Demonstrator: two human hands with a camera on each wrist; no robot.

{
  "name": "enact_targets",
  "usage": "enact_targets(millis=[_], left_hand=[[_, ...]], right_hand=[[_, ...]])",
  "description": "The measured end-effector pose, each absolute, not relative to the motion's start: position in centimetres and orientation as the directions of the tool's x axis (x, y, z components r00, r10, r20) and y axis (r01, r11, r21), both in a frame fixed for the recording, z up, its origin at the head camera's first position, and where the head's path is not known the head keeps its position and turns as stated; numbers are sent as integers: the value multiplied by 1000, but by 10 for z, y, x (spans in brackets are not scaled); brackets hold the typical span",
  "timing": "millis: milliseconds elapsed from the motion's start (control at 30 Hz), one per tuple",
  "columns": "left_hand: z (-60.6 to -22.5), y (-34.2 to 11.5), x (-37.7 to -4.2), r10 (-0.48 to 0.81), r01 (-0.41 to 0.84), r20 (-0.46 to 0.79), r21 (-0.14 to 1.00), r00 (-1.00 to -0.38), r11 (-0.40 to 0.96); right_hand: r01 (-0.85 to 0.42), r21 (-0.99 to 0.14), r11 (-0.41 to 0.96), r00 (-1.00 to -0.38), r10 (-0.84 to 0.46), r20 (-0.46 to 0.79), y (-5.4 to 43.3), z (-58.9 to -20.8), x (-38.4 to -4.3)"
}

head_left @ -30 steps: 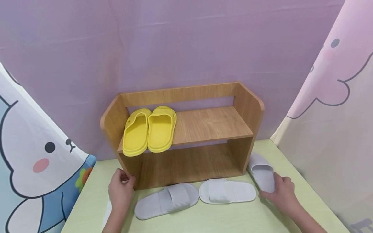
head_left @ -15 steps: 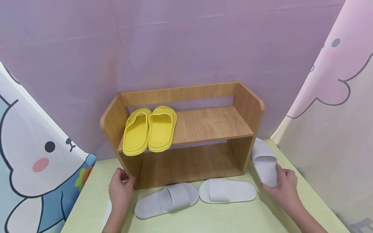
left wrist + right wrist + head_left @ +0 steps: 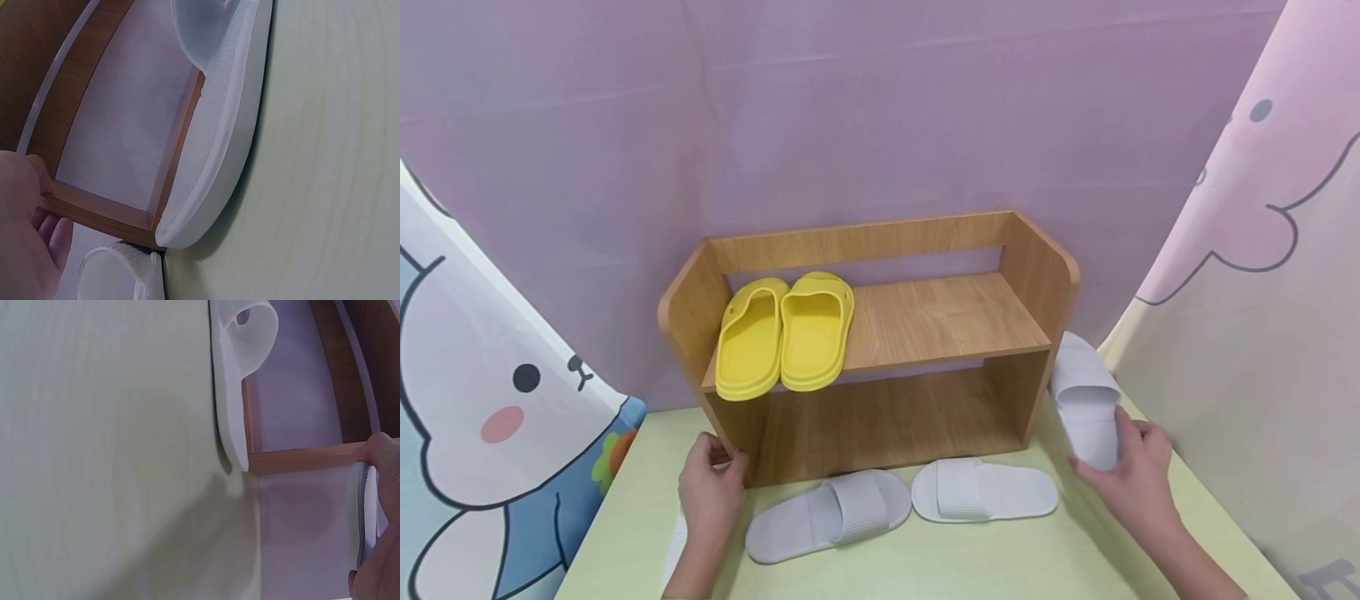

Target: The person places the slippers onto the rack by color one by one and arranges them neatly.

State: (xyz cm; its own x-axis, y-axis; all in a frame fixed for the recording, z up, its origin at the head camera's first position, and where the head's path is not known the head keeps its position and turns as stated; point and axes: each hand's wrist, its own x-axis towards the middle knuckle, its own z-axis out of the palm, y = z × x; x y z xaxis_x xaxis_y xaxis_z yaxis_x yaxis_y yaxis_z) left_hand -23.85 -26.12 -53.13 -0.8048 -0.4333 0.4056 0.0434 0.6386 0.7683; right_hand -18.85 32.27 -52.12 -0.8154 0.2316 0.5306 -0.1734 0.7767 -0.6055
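Observation:
Beside the right end of a small two-tier wooden shoe rack, my right hand holds a light grey slide slipper by its heel, thumb on one edge and fingers on the other. In the right wrist view that slipper is raised off the table, close to the rack's side panel. My left hand grips the lower front edge of the rack's left panel; the thumb lies over the edge in the left wrist view. A grey slipper and a whiter slipper lie sideways before the rack.
Two yellow clogs stand side by side at the left of the upper shelf. The lower shelf is bare wood. Left of the rack, partly hidden by my left hand, is another white slipper. Purple cloth hangs behind.
My right hand has lifted the light grey slipper and moved it up and slightly right along the rack's right side. My left hand has stayed on the rack.

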Motion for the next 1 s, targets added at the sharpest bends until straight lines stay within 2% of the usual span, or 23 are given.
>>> enact_targets(millis=[500,1000], left_hand=[[-532,-262,-239,-436,35,392,775,-810,631],[-531,-262,-238,-434,39,390,779,-812,626]], right_hand=[[-155,-634,758,-788,292,542,322,-492,-200],[-202,-626,753,-720,319,616,319,-466,-205]])
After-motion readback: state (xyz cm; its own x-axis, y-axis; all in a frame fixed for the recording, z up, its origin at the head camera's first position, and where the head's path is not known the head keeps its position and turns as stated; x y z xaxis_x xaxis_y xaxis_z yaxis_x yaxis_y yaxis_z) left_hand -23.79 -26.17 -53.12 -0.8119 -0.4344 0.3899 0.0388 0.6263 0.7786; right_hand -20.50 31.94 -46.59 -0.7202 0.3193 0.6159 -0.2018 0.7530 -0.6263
